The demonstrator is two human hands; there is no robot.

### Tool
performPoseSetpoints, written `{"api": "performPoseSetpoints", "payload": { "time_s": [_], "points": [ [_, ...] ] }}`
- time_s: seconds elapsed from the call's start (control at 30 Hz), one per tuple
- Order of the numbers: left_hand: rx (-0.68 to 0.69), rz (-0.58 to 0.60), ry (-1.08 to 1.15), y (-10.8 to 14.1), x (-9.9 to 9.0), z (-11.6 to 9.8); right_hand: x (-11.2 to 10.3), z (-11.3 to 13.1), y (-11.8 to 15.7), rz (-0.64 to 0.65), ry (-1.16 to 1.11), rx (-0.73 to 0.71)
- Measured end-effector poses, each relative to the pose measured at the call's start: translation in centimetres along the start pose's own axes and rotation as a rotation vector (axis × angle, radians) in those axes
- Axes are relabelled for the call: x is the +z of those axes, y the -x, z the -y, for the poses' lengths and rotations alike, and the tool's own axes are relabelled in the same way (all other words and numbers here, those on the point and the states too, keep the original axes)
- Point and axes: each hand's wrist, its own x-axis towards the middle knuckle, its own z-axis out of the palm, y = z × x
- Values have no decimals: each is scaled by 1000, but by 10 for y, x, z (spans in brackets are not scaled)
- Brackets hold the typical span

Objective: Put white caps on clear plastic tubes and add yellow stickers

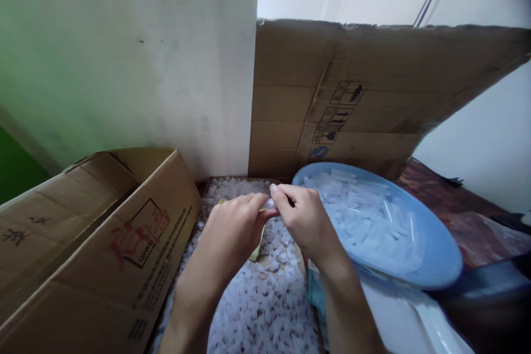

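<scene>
My left hand (238,224) and my right hand (305,215) meet at the middle, over a spread of many small whitish pieces (265,304). Between their fingertips is a small clear piece (269,204), pinched from both sides and mostly covered by the fingers. A yellowish strip (258,246) shows below and behind my left hand; whether the hand holds it is hard to tell. To the right, a blue round tray (446,254) holds many clear, elongated pieces (365,213).
An open cardboard box (166,227) with red print stands at the left. A large cardboard sheet (373,77) leans upright behind the tray. A white box (394,315) lies under the tray, and clear plastic film (485,238) is at the far right.
</scene>
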Motion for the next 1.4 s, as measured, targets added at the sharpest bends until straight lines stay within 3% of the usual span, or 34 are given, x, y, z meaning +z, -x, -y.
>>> {"api": "performPoseSetpoints", "payload": {
  "time_s": [0.23, 0.43, 0.53, 0.73, 0.9, 1.07, 1.17, 1.23, 1.3, 1.4],
  "points": [
    [-41, -76, -21, 0, 4, 10, -3, 4, 0, -145, -65, -102],
    [-132, 13, 39, 3, -1, 22, 0, 0, 1, 43, -88, -96],
    [-123, 32, 27, 4, 0, 23, 3, -4, 2, 76, -55, -63],
    [-46, -91, -103, 3, 10, 27, 11, -8, 0, 80, 106, -24],
    [-7, -250, -41, 4, 9, 34, 14, -4, -1, 26, 132, -10],
    [48, -235, 36, 1, 10, 35, 12, -6, -1, 121, -46, -73],
    [-58, -225, 22, -2, 16, 29, 12, -11, -2, 102, -11, -67],
    [-211, -151, 32, -1, 24, 28, 11, -16, -4, 40, 89, -8],
    [-340, 56, 42, 5, 36, 32, 9, -21, -5, -14, 165, 62],
    [-397, 386, 50, 16, 56, 45, 5, -30, -5, -83, 126, 138]
  ]
}}
